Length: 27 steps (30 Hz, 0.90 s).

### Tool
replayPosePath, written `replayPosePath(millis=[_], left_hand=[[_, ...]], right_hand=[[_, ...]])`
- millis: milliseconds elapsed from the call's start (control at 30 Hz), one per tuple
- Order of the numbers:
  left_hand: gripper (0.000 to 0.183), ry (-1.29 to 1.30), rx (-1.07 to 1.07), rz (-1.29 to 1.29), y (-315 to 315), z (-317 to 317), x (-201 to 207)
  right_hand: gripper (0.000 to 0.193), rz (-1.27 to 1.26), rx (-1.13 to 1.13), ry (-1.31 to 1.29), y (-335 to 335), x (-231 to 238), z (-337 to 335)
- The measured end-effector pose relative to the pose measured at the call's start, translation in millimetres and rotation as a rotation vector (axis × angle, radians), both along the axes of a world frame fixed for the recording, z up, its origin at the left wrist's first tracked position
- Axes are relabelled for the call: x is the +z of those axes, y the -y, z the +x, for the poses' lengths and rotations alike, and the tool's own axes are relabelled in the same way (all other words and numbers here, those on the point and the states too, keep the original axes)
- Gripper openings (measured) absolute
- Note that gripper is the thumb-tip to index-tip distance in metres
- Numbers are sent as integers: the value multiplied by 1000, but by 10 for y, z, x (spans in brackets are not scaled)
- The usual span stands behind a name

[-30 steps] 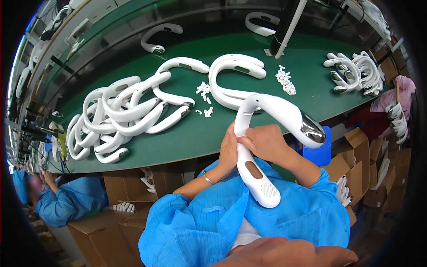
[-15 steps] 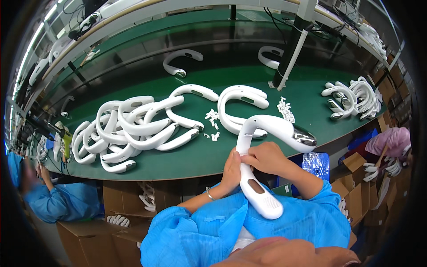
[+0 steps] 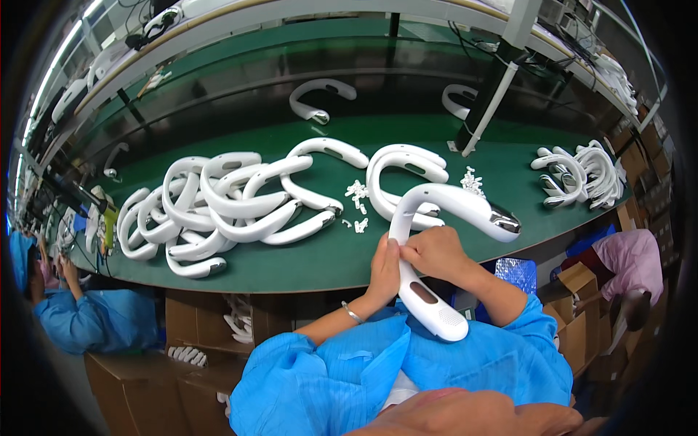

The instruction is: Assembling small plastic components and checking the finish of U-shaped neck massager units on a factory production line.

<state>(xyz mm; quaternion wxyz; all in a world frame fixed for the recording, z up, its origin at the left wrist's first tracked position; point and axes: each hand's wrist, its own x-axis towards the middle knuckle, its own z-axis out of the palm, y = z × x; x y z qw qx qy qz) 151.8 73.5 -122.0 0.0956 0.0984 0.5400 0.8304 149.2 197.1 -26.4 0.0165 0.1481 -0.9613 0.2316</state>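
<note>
One white curved device [image 3: 408,208], gripped by left hand [image 3: 384,276] and right hand [image 3: 440,254], fingertips mostly hidden.

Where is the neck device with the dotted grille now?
In the head view, right of centre, the neck device is held by the left hand and right hand, at the green table.

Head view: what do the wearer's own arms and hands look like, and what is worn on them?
The left hand and right hand are both bare, with no gloves showing. The left sleeve and right sleeve are bright blue and loose, ending short of the wrists. A silver-coloured bracelet circles the left wrist; none shows on the right.
</note>
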Motion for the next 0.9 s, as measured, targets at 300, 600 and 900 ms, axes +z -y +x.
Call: replayPosePath(millis=[300, 600, 900], left_hand=[[43, 21, 21, 35, 2, -270, 84], [40, -363, 206, -545, 119, -663, 111], [39, -509, 365, -566, -247, -1260, 448]], right_hand=[[29, -258, -52, 261, -43, -74, -373], [27, -468, -61, 269, -160, -387, -733], [26, -356, -83, 27, -323, 131, -1240]])
